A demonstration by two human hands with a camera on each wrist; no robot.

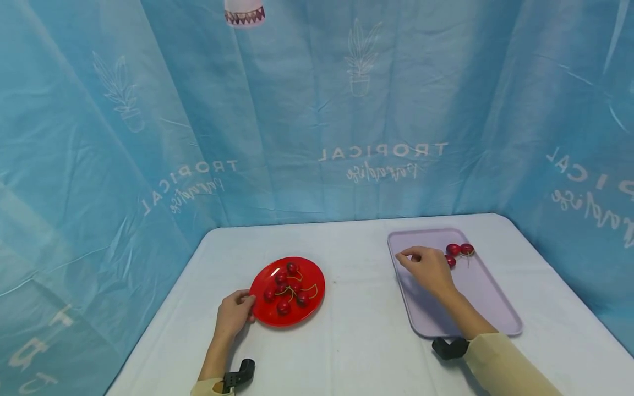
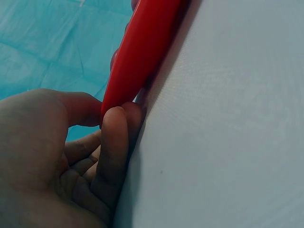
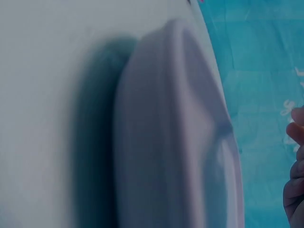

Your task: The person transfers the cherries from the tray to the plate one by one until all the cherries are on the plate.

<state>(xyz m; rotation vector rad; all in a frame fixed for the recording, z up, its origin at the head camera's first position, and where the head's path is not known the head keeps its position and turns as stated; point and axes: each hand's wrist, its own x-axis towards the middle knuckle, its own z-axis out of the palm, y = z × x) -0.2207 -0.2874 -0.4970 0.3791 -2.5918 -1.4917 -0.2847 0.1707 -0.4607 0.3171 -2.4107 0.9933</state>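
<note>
At the left, a red plate (image 1: pixel 317 275) holds several dark red cherries (image 1: pixel 284 307) with thin green stems. My left hand (image 1: pixel 234 312) pinches the plate's left rim; the left wrist view shows the thumb on the upper side and fingers (image 2: pixel 115 133) under the edge. My right hand (image 1: pixel 427 269) hovers over the left part of a lilac tray (image 1: pixel 482 297), its fingers loosely bent and thumb near the index fingertip. Nothing shows between them. Just beyond that hand, a few cherries (image 1: pixel 466 249) lie near the tray's far right edge, one partly covered by the hand.
A white-covered table (image 1: pixel 361 313) carries the plate and tray, with a stretch of cloth between them. Blue printed curtains (image 1: pixel 297 137) hang behind and at both sides. In the right wrist view, the tray's raised side wall (image 3: pixel 147 133) fills the middle.
</note>
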